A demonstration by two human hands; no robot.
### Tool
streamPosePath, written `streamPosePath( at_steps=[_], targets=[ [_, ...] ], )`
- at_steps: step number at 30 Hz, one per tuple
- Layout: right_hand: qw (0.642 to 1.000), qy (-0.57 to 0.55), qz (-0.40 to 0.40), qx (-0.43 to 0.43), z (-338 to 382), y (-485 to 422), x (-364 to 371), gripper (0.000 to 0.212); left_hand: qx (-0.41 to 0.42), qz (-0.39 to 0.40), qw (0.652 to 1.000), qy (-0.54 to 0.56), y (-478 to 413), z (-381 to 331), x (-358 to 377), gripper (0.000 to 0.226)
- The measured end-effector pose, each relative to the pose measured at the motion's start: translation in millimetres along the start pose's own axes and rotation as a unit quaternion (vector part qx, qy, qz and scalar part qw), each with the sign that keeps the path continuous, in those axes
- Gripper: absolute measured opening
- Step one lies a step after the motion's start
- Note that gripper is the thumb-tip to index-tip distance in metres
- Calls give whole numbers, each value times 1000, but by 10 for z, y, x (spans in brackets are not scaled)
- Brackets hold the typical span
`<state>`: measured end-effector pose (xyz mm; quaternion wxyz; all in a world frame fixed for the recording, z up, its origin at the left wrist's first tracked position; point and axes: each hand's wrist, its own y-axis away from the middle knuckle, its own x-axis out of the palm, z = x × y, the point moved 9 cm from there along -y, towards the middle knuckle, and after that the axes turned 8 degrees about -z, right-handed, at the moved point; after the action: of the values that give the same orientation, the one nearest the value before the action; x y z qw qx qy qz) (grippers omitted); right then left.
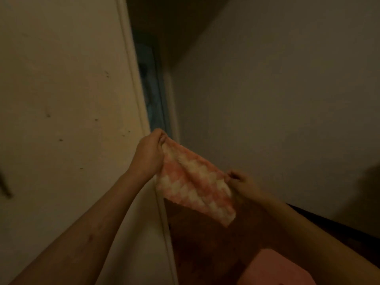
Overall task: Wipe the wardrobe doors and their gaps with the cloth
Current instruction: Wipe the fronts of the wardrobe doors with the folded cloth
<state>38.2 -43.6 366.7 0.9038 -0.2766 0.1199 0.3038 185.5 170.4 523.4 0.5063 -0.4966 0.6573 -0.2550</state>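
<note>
A pink and white checked cloth [195, 182] is stretched between my two hands in front of the wardrobe. My left hand [149, 155] pinches its upper left corner right by the door's edge. My right hand [242, 182] pinches the cloth's right edge, lower down. The cream wardrobe door [67, 103] fills the left of the view, marked with small dark specks. Along its right edge runs a dark gap [152, 87], with something blue showing inside. The light is dim.
A plain wall [277, 89] fills the right side. Below the cloth lies a dark red-brown surface [205, 243] and a pink object [273, 268] near the bottom edge. A dark shape [5, 186] sticks out at the far left.
</note>
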Motion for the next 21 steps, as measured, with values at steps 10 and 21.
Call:
streamPosePath(
  at_steps=[10,21],
  targets=[
    [985,-92,-13,-147,1921,-238,993,15,-53,-148,981,-115,42,776,-1977,18],
    [941,-80,70,-320,3807,-23,2146,21,-85,-200,947,-236,431,1049,-3951,21]
  ],
)
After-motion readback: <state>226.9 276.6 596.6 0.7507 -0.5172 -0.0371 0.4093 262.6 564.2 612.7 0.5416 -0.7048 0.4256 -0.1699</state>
